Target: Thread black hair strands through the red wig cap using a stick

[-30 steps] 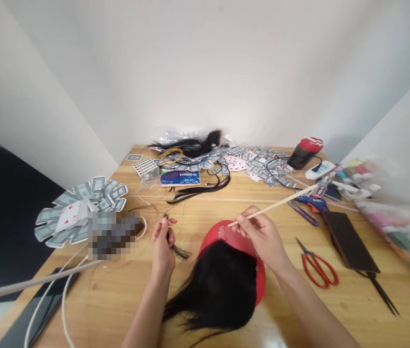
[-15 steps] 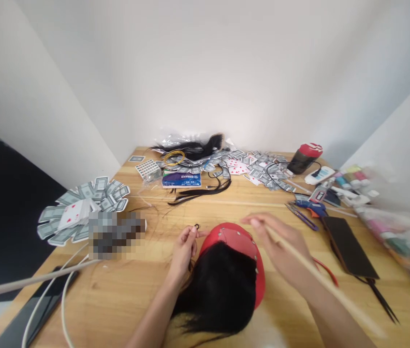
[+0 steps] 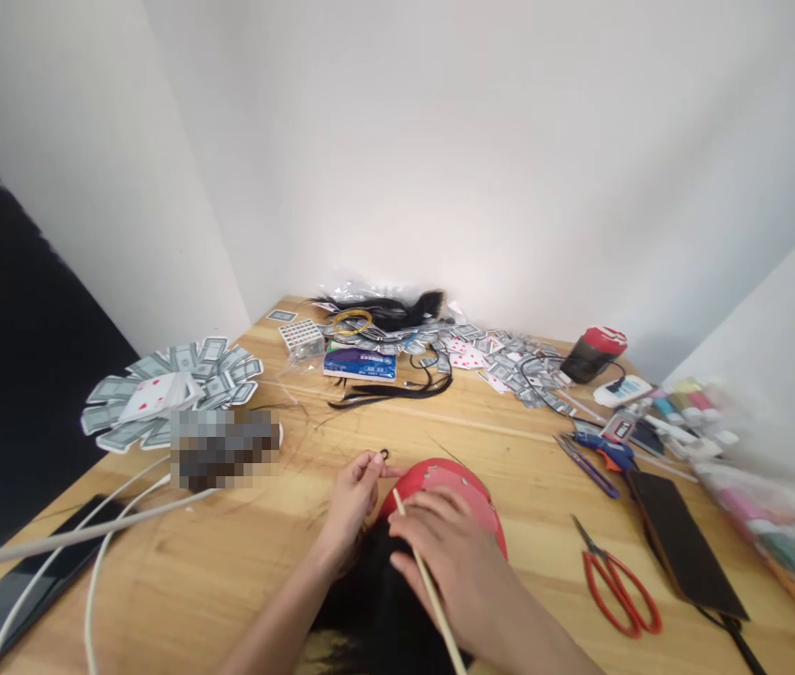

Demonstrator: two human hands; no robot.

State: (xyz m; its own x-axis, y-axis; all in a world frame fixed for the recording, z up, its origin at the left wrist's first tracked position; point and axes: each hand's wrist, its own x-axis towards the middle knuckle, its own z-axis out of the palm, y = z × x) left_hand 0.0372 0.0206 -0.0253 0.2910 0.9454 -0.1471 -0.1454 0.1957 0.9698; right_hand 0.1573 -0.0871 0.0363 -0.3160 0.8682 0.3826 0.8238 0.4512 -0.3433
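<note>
A red dome-shaped head form (image 3: 432, 473) with small pins stands at the front middle, and long black hair (image 3: 376, 600) hangs over its near side. To its left, my left hand (image 3: 355, 497) is closed in a pinch. A small dark curled end (image 3: 384, 454) sticks out above its thumb, seemingly hair; the rest is hidden by the fingers. My right hand (image 3: 446, 553) lies over the form and the hair, holding a thin pale wooden stick (image 3: 432, 595) that slants towards me.
Red-handled scissors (image 3: 619, 586), purple-handled snips (image 3: 587, 466) and a black flat case (image 3: 685, 544) lie on the right. Fanned cards (image 3: 158, 394) sit left, near pale cables (image 3: 98, 562) and a dark tablet-like slab (image 3: 32, 591). Hair, cards and a blue packet (image 3: 359, 364) lie at the back.
My right hand has moved left with the stick, from beside the head form onto its top and the hair, uncovering the scissors. My left hand stays pinched. The view has shifted slightly.
</note>
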